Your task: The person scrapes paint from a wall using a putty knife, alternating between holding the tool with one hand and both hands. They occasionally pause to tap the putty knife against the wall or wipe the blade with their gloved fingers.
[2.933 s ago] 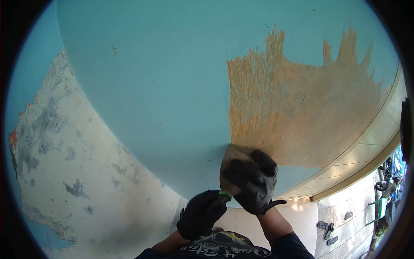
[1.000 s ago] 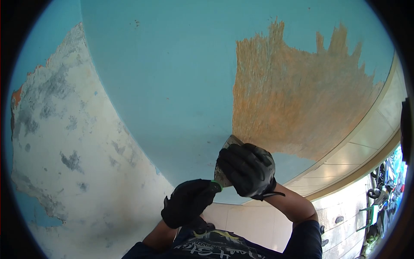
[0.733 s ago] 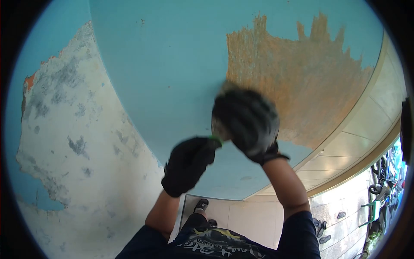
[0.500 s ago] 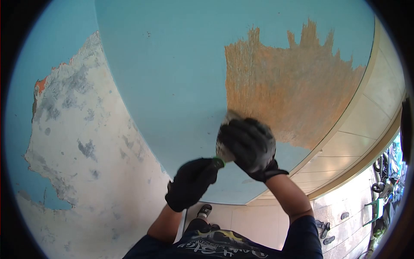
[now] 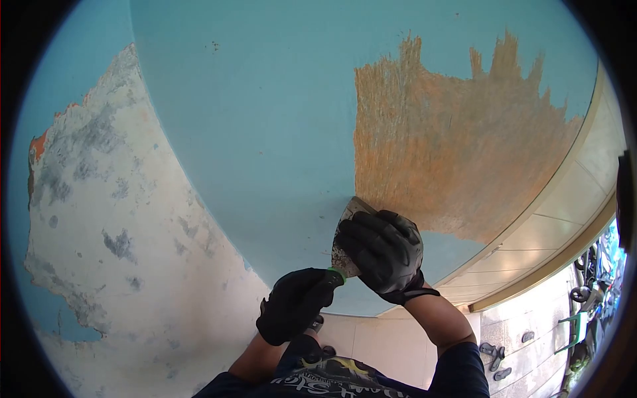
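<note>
My black-gloved left hand (image 5: 296, 305) is closed around the handle of a scraper (image 5: 341, 255), whose green collar shows at the fist. My gloved right hand (image 5: 385, 255) lies over the broad metal blade, its fingers pressed along it and the thumb side hidden. The blade is smeared with residue and points up the wall. Its tip meets the blue painted wall (image 5: 252, 132) at the lower left corner of a scraped, orange-brown patch (image 5: 444, 146). That patch has a ragged upper edge.
To the left, the adjoining wall has a large whitish, grey-blotched bare area (image 5: 159, 265). A beige tiled border (image 5: 517, 259) runs along the right. Sandals (image 5: 494, 355), a green stool (image 5: 578, 330) and parked motorbikes (image 5: 587, 285) are at the lower right.
The scraper and both hands have moved down the wall, toward me. More of the patch's left edge shows above the blade. The view has shifted slightly.
</note>
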A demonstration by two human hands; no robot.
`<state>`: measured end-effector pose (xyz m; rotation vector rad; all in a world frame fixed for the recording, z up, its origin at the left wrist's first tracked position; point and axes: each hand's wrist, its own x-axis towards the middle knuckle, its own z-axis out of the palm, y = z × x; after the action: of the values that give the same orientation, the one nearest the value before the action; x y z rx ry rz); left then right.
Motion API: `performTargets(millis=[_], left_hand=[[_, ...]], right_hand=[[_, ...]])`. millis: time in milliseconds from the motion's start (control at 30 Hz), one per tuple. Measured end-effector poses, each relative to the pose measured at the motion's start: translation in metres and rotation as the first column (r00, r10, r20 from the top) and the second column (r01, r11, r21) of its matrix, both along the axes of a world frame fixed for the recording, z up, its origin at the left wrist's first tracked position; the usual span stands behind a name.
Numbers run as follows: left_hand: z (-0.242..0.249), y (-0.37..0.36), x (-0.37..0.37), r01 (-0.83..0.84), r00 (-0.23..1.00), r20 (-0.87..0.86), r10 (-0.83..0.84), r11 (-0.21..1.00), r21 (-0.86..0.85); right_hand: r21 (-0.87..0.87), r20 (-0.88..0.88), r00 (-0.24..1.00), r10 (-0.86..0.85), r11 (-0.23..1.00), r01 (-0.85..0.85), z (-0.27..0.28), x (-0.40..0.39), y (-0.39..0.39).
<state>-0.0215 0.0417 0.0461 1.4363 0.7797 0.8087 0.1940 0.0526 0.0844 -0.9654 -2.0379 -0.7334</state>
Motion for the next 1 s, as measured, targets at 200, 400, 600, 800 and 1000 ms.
performTargets(millis=[200,400,600,800,1000], left_hand=[[0.000,0.015,-0.009,0.043,0.999,0.018,-0.043,0.999,0.006],[0.006,0.013,-0.009,0.023,1.000,0.006,-0.024,0.990,0.137],[0.025,0.001,-0.011,0.011,0.991,-0.131,0.000,0.996,0.085],[0.006,0.001,-0.005,-0.011,0.999,-0.029,0.016,0.987,0.158],[0.006,0.011,-0.004,-0.026,0.999,-0.034,0.028,0.998,0.054]], right_hand=[[0.049,-0.002,1.000,0.010,0.999,-0.010,-0.003,-0.002,0.009],[0.065,-0.008,1.000,-0.022,0.998,0.022,-0.004,-0.006,0.006],[0.058,-0.070,0.995,-0.075,0.995,0.079,-0.009,-0.013,-0.002],[0.064,-0.036,0.995,-0.089,0.994,0.091,-0.012,-0.010,-0.004],[0.086,-0.002,0.994,-0.107,0.991,0.107,-0.011,-0.010,0.002]])
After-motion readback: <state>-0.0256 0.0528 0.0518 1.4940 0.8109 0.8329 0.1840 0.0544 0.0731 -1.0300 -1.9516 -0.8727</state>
